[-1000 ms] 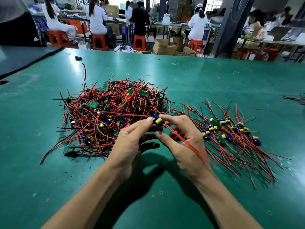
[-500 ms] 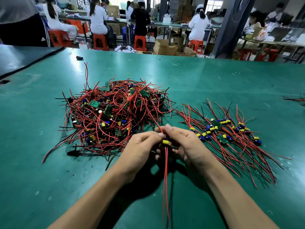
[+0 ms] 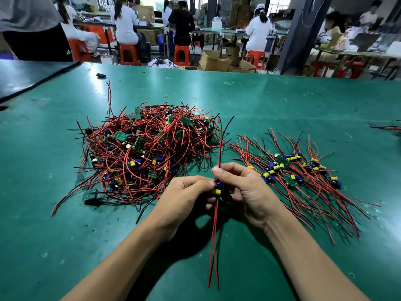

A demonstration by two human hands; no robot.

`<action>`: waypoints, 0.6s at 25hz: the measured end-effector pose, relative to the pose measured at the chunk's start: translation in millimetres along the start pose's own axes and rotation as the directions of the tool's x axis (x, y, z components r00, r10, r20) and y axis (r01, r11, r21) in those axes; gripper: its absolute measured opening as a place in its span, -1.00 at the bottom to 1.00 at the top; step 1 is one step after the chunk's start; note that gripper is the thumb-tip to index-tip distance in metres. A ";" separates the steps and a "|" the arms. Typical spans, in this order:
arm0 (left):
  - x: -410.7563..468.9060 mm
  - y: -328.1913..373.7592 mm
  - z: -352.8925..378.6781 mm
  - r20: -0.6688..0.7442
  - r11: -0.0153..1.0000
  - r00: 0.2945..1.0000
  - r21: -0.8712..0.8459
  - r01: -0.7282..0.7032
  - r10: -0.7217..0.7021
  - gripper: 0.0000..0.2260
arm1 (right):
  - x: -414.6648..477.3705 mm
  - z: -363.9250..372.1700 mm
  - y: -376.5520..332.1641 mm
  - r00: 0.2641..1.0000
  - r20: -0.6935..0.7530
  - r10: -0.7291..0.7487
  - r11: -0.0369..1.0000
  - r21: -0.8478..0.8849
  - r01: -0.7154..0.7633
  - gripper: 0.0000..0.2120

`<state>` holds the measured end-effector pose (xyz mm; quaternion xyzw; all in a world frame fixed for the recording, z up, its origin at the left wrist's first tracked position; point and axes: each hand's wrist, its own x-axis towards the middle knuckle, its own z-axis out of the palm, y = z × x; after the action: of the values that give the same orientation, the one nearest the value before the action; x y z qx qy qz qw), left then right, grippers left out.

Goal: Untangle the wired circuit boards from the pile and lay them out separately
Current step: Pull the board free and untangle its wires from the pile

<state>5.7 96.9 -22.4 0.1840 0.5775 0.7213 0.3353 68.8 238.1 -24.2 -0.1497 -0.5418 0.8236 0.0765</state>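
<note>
Your left hand (image 3: 184, 196) has its fingers curled, the tips pinching one small circuit board (image 3: 218, 189) with blue and yellow parts. Your right hand (image 3: 245, 187) sits just beside it, thumb and forefinger pinching the board's upper wires (image 3: 220, 144), a red and a black one that stand up from the grip. Two lower red wires (image 3: 213, 246) hang from the board toward you, between your forearms. Both hands are held above the green table (image 3: 282, 101). Beyond your left hand lies the tangled pile (image 3: 147, 153) of boards and red and black leads. To the right of your right hand the separated boards (image 3: 303, 177) lie on the table, their wires fanned out. Further back on the table are a yellow ring (image 3: 166, 96) and a small black object (image 3: 101, 75).
</note>
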 end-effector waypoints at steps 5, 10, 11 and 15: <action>-0.2 -1.6 -4.0 0.050 0.995 0.998 0.088 -0.044 0.039 -0.83 | 1.6 -4.2 3.1 0.997 0.072 0.042 0.999 0.000 -0.042 -0.71; 1.0 -1.0 -5.9 -0.050 0.998 0.998 0.059 -0.024 0.027 -0.90 | 7.4 -3.5 4.3 0.995 -0.092 -0.032 0.999 0.005 0.033 -0.82; 1.7 -1.8 -4.9 -0.098 0.997 0.994 0.072 -0.039 0.046 -0.91 | 8.0 -3.6 4.2 0.990 -0.132 -0.052 0.999 -0.022 0.049 -0.84; 2.4 -5.2 -3.3 -0.166 0.992 0.983 0.109 -0.062 0.080 -0.92 | 4.8 -1.3 6.5 0.993 -0.114 -0.014 0.998 -0.056 0.008 -0.88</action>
<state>3.3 96.9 -28.5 0.1593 0.6336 0.7151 0.2488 64.9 238.0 -31.4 -0.1955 -0.5598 0.7980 0.1076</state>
